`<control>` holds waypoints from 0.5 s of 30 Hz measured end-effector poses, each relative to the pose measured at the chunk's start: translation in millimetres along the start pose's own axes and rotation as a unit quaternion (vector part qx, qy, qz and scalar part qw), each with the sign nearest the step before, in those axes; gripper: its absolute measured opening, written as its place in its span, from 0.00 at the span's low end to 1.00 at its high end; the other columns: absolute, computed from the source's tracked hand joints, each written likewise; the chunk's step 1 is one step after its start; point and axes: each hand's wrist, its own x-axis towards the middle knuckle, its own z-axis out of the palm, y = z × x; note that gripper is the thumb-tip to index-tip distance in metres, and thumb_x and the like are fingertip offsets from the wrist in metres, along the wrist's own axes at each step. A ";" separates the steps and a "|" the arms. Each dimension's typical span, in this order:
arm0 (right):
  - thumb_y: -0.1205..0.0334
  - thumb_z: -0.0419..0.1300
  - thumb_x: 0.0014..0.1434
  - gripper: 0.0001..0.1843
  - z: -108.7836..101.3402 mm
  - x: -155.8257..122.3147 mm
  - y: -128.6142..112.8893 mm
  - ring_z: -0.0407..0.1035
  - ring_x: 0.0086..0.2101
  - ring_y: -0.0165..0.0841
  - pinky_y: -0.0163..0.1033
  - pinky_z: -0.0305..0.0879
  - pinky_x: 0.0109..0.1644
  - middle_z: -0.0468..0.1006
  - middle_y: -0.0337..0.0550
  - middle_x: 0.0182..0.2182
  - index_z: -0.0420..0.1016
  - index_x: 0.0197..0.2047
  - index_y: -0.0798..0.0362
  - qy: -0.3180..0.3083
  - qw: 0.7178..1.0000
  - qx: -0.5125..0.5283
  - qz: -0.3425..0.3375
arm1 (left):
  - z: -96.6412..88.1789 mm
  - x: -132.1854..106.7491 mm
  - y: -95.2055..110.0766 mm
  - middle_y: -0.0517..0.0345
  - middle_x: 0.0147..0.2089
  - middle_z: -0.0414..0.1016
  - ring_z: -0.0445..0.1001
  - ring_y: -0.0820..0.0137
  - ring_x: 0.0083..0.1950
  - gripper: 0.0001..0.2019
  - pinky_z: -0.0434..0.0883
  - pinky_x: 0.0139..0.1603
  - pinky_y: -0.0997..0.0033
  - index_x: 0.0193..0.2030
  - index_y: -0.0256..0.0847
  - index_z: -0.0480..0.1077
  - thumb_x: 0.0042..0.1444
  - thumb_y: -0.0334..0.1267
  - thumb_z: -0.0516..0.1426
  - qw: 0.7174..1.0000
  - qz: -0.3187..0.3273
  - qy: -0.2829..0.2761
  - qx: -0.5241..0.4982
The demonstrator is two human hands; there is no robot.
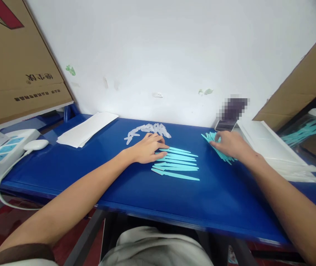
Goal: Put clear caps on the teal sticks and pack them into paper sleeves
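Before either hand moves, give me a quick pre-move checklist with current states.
1. Left hand at the row of slim, turquoise, blade-shaped sticks: ok, fingers at their left ends.
2. Row roughly parallel: ok.
3. Right hand at the loose turquoise stick pile: ok, fingertips on it.
4. Right grip closed on a stick: cannot tell, fingers hide it.
5. Small translucent plastic pieces clear of left hand: cannot tell, they lie right beside it.
6. Flat white stack clear of both hands: ok.
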 end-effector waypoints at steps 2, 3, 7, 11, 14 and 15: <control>0.53 0.59 0.60 0.13 1.0 -0.9 -0.9 0.76 0.37 0.48 0.45 0.63 0.36 0.81 0.56 0.31 0.78 0.34 0.53 0.004 1.000 0.000 0.000 | 1.0 0.3 1.4 0.46 0.56 0.71 0.66 0.54 0.57 0.26 0.55 0.64 0.50 0.61 0.44 0.74 0.70 0.54 0.45 1.000 0.002 0.000 -0.009; 0.53 0.60 0.60 0.13 1.6 -1.3 -0.9 0.76 0.37 0.48 0.45 0.62 0.35 0.80 0.56 0.31 0.78 0.33 0.53 0.004 1.000 -0.001 0.001 | 1.5 0.6 2.3 0.46 0.57 0.71 0.66 0.54 0.57 0.26 0.56 0.64 0.51 0.63 0.45 0.73 0.70 0.54 0.45 1.000 0.004 -0.002 -0.014; 0.52 0.61 0.57 0.13 2.7 -2.5 -0.7 0.75 0.35 0.49 0.45 0.62 0.32 0.80 0.56 0.33 0.76 0.29 0.51 -0.007 1.000 -0.013 0.013 | 3.0 1.4 5.5 0.47 0.61 0.69 0.65 0.54 0.59 0.28 0.57 0.62 0.53 0.67 0.46 0.69 0.70 0.56 0.44 1.000 0.002 -0.015 -0.027; 0.54 0.59 0.57 0.14 2.6 -3.4 -2.5 0.74 0.31 0.47 0.45 0.61 0.31 0.79 0.55 0.29 0.74 0.24 0.51 -0.016 1.000 -0.007 0.025 | 2.9 1.2 5.2 0.47 0.62 0.69 0.64 0.55 0.60 0.28 0.57 0.63 0.54 0.65 0.46 0.70 0.70 0.57 0.43 0.999 0.003 -0.022 -0.023; 0.58 0.57 0.58 0.15 4.6 -3.2 -1.2 0.73 0.28 0.43 0.43 0.58 0.29 0.77 0.54 0.25 0.73 0.21 0.51 -0.003 1.000 0.008 0.023 | 1.7 0.6 4.0 0.47 0.62 0.68 0.64 0.54 0.60 0.28 0.57 0.62 0.53 0.65 0.46 0.71 0.70 0.57 0.43 0.999 -0.003 -0.026 -0.022; 0.59 0.57 0.57 0.15 5.9 -2.8 -0.1 0.72 0.27 0.43 0.43 0.57 0.28 0.77 0.53 0.23 0.72 0.20 0.51 0.000 1.000 0.010 0.024 | 1.1 0.4 3.8 0.47 0.62 0.68 0.64 0.53 0.60 0.28 0.57 0.62 0.52 0.65 0.47 0.71 0.70 0.57 0.43 0.999 -0.006 -0.028 -0.024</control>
